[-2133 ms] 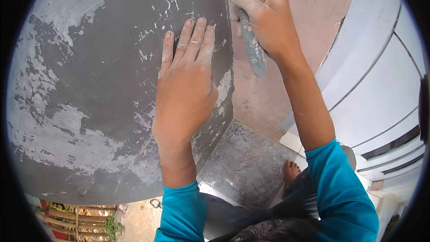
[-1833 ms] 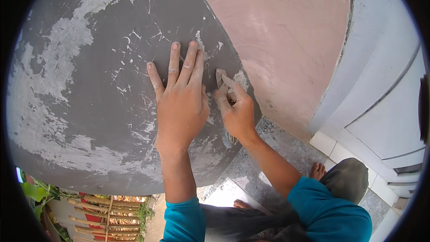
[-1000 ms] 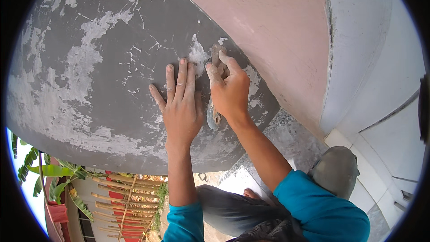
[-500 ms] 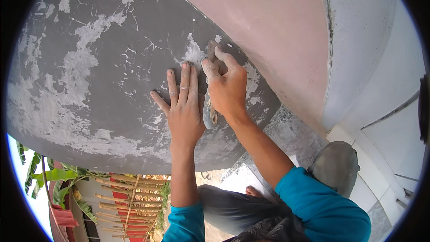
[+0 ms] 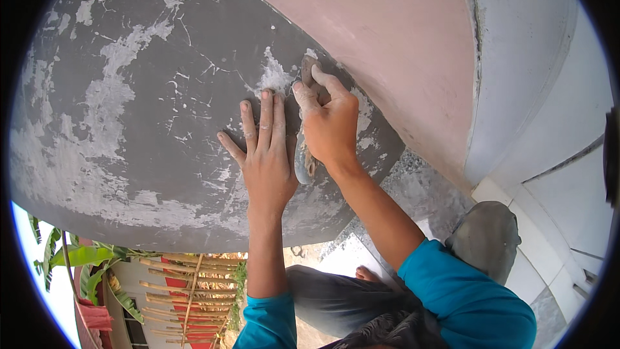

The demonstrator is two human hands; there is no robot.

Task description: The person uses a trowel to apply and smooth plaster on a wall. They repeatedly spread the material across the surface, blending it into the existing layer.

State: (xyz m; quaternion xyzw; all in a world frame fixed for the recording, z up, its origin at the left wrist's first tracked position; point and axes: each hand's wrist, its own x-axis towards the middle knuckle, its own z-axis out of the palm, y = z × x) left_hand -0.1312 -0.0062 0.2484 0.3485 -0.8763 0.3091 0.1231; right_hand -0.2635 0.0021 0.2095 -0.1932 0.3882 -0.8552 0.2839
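My left hand (image 5: 267, 158) lies flat against a curved dark grey surface (image 5: 216, 32), fingers spread, with pale dust on them. Just to its right, my right hand (image 5: 331, 126) is closed around a scraper (image 5: 303, 163). Its blue-grey end sticks out below the fist, and a brown flat end shows above, by the thumb and index finger. The palm covers the tool's middle. A whitish scraped patch (image 5: 274, 72) shows just above the left fingertips. Chalky patches and thin scratches mark much of the grey surface.
A pink wall (image 5: 400, 32) borders the grey surface on the right, with a white wall (image 5: 523, 58) beyond. My knee (image 5: 484, 239) and dark trousers are below. At lower left stand a wooden pole fence (image 5: 190, 297) and green leaves (image 5: 87, 256).
My right hand and the scraper have shifted very slightly against the grey surface. My left hand stays flat in nearly the same place. The view has drifted a little.
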